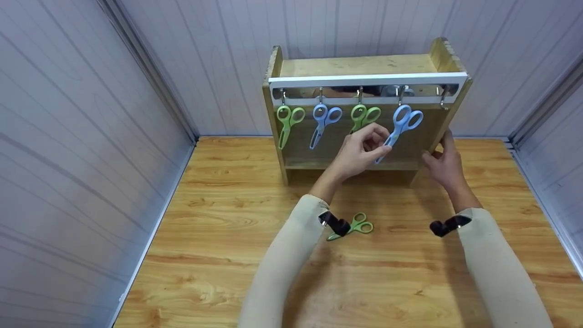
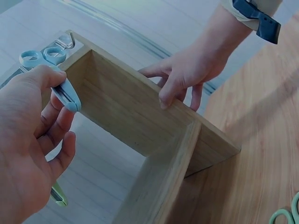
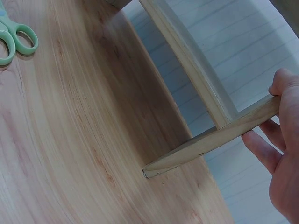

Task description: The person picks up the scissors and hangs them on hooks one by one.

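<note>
My left hand (image 1: 357, 152) pinches a pair of blue scissors (image 1: 399, 126) by the blade end between thumb and fingers, loops upward at the fourth hook (image 1: 401, 93) of the rack. Whether a loop sits on that hook I cannot tell for sure. My right hand (image 1: 444, 164) grips the right side panel (image 2: 140, 88) of the wooden shelf, thumb on one face and fingers on the other. To the left, green scissors (image 1: 284, 125), blue scissors (image 1: 322, 123) and more green scissors (image 1: 362, 116) hang from hooks, the last partly behind my left hand.
On the table (image 1: 218, 237) lies another pair of green scissors (image 1: 361, 225), partly hidden by the left wrist camera. The rightmost hook (image 1: 443, 100) bears nothing. Pale panelled walls (image 1: 227, 68) stand behind and beside the shelf.
</note>
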A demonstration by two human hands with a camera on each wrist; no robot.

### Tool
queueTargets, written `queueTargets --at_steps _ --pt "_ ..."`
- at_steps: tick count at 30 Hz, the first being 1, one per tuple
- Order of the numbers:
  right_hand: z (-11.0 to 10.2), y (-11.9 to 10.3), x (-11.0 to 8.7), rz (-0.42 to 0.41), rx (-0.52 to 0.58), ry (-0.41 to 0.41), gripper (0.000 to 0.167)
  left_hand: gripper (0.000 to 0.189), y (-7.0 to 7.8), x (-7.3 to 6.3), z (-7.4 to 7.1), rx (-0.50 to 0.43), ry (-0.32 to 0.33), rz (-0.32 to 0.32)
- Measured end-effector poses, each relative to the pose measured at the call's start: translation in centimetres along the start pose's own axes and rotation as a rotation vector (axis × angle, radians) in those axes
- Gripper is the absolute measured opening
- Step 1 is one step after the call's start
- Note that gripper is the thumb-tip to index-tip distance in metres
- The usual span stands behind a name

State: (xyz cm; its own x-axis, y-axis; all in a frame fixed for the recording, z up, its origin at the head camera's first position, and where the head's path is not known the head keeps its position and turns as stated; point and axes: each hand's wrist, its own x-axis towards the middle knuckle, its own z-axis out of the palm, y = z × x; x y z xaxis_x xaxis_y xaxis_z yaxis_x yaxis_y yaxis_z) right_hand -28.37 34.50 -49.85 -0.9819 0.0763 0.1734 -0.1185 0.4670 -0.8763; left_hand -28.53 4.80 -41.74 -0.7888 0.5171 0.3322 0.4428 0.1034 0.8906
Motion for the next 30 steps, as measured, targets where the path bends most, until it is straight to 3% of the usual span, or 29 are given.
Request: queueTargets --at_steps 10,17,22,30 --pt "0.0 -0.2 0.0 -0.015 -0.024 0.014 0.081 0.023 -0.4 0.4 0.3 0.001 0.013 -0.028" --pt "0.0 0.1 -0.1 -0.034 0.023 0.022 0.085 0.023 -0.7 0.4 0.4 -0.023 0.033 -0.026" --pt "0.1 0.1 -0.1 -0.037 -0.026 0.036 0.086 0.024 -0.8 0.3 0.4 -0.024 0.035 -0.030" --pt "0.0 -0.2 -0.1 -0.031 -0.004 0.009 0.086 0.021 -1.3 0.1 0.6 0.004 0.042 -0.036"
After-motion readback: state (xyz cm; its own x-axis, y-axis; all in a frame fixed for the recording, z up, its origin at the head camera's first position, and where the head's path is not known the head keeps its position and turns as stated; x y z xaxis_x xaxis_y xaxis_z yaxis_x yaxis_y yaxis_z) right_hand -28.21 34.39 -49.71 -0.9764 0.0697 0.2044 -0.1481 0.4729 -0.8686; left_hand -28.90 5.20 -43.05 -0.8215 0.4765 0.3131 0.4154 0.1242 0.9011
